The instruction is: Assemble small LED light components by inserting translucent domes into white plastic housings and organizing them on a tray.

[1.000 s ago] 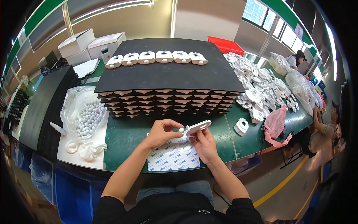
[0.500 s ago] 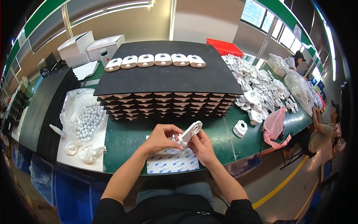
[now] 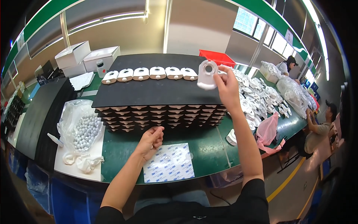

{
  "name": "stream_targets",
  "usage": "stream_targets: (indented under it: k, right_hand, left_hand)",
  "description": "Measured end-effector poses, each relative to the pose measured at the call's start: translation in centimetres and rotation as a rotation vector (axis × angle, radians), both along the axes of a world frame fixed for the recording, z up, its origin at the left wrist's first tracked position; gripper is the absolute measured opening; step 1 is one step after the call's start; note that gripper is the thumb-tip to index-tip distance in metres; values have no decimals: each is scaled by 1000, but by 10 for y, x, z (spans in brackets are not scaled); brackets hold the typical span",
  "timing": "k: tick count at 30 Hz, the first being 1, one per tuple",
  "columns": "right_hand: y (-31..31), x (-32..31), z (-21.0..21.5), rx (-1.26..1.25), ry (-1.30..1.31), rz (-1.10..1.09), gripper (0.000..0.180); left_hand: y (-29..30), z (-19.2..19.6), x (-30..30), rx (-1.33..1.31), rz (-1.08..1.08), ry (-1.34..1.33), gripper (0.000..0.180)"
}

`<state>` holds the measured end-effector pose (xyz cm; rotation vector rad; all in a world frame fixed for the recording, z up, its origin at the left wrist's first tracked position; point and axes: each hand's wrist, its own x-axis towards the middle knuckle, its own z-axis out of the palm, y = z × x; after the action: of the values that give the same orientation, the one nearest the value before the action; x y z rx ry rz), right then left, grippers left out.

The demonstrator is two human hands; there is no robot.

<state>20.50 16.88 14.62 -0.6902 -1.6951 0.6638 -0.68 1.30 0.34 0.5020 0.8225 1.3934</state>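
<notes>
My right hand (image 3: 229, 89) is raised over the right end of the top black board (image 3: 149, 91), pinching a white plastic part (image 3: 206, 81) with a round hole near its upper end. Left of it, a row of several similar white parts (image 3: 141, 74) lies across that board, each with a small white ball at its near edge. My left hand (image 3: 150, 143) is closed in front of the stack, its fingertips pressed together. Whether anything is between them is too small to tell. Just below lies a white sheet with blue print (image 3: 169, 166).
Boards layered with white parts (image 3: 160, 117) form the central stack. To the left are a clear bag of white balls (image 3: 85, 132) and black boards (image 3: 41, 108). A heap of white parts (image 3: 257, 91), a pink mesh bag (image 3: 267, 130) and a red bin (image 3: 218, 57) lie right. Two people sit beyond.
My right hand has carried the white part up and right, over the board. My left hand has let go of it, moved slightly left and closed. The view has shifted slightly.
</notes>
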Motion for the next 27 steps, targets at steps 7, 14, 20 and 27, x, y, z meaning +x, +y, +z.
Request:
stream_targets:
  k: [7, 14, 20, 27]
  right_hand:
    - [121, 5, -25, -137, -333, -358, 23]
    - [115, -6, -12, -401, -503, -184, 26]
    - [66, 39, -8, -106, -283, -99, 25]
    - [-29, 111, -42, -33, -555, -412, 13]
  left_hand:
    - [6, -13, -1, -52, 81, -283, 26]
    - [2, -9, -1, -5, -5, -248, 48]
    - [2, 4, 5, -5, -41, -182, 32]
    - [1, -5, -5, -18, -109, -94, 25]
